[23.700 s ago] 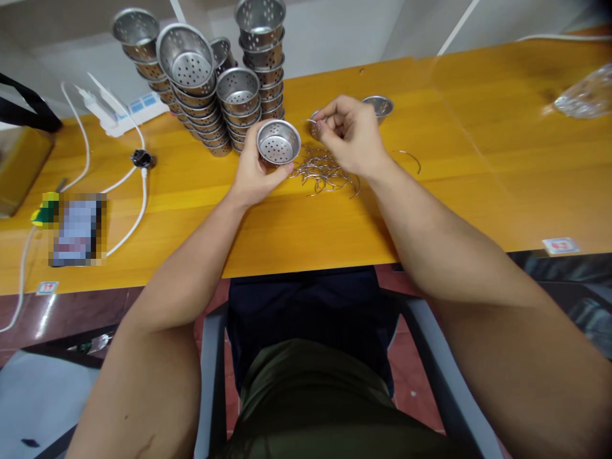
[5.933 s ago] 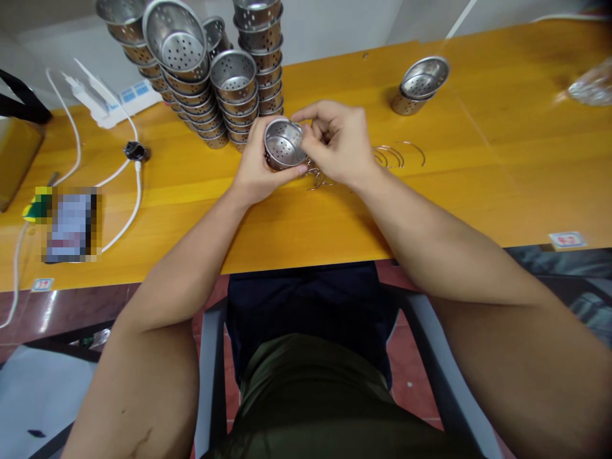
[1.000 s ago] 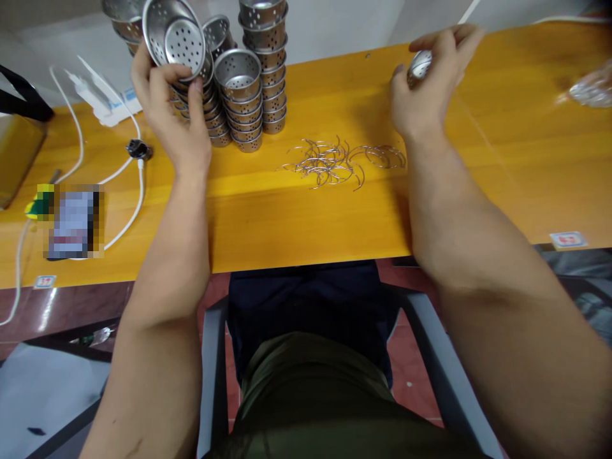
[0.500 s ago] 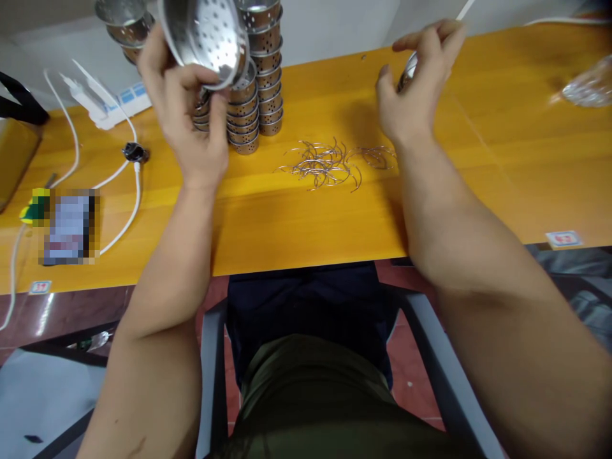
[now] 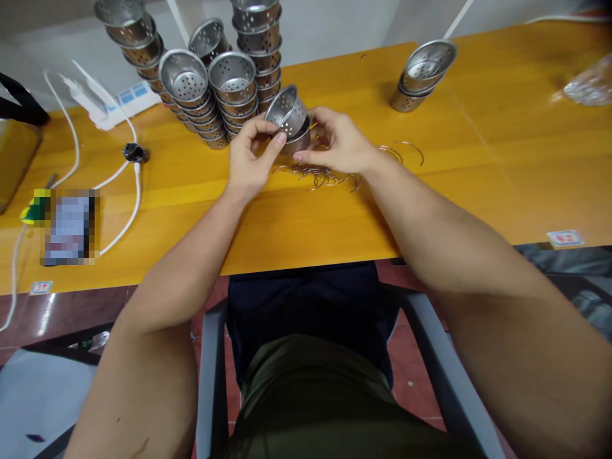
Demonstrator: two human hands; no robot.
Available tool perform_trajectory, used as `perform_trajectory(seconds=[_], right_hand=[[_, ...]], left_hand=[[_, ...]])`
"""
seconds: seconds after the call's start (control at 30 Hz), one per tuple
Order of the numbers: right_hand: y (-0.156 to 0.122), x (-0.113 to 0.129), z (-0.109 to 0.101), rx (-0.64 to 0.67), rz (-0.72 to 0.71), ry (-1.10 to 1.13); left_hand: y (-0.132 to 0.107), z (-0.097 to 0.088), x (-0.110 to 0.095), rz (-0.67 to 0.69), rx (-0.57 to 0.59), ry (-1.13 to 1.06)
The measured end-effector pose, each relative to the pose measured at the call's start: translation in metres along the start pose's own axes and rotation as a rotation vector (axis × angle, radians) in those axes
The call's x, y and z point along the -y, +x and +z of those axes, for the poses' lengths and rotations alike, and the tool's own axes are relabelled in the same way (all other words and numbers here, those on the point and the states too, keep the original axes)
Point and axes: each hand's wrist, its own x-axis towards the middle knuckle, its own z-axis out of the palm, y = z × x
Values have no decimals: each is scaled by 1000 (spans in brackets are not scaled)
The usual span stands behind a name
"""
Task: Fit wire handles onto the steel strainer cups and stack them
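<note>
A: How is the scene laid out?

B: Most of it is taken by the yellow wooden table (image 5: 306, 236). At its back, on the left, tall stacks of perforated metal cups (image 5: 233, 83) are seen; farther right stands a small group of nested cups (image 5: 421, 80), with its top tilted.

A: And what is being held?

B: The left hand (image 5: 253, 156) is closed, thumb against fingers, on the tilted upper cup (image 5: 289, 111). By the right hand (image 5: 342, 143) the lower cup (image 5: 299, 141) is gripped from its right side. Both cups are kept in front of the stacks, one above the other — whether they are nested cannot be told. Just below, a loose heap of thin curved wires (image 5: 329, 175) is spread.

A: How is such a cup best handled?

B: It is judged light, stiff and not fragile, but the smooth metal may be somewhat slippery. A hold just under the rim is advised, where slipping is hindered by the lip.

A: What is different from half a second ago?

B: In that earlier picture the left hand is raised with a cup before the stacks, and the right is placed at the nested cups. Now both are brought together at the middle — and the wires are partly covered.
</note>
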Motion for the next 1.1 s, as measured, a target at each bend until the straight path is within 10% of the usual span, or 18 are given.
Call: perform_trajectory(seconds=[0.33, 0.63, 0.8, 1.1], right_hand=[[-3, -9, -54, -313, 256, -445], [8, -14, -38, -425, 622, -753], [1, 14, -42, -442, 445, -738], [-15, 30, -55, 197, 240, -638]], left_hand=[[10, -5, -18, -124, -32, -5], [6, -4, -44, -206, 29, 38], [5, -10, -31, -189, -7, 21], [2, -3, -29, -192, -7, 6]])
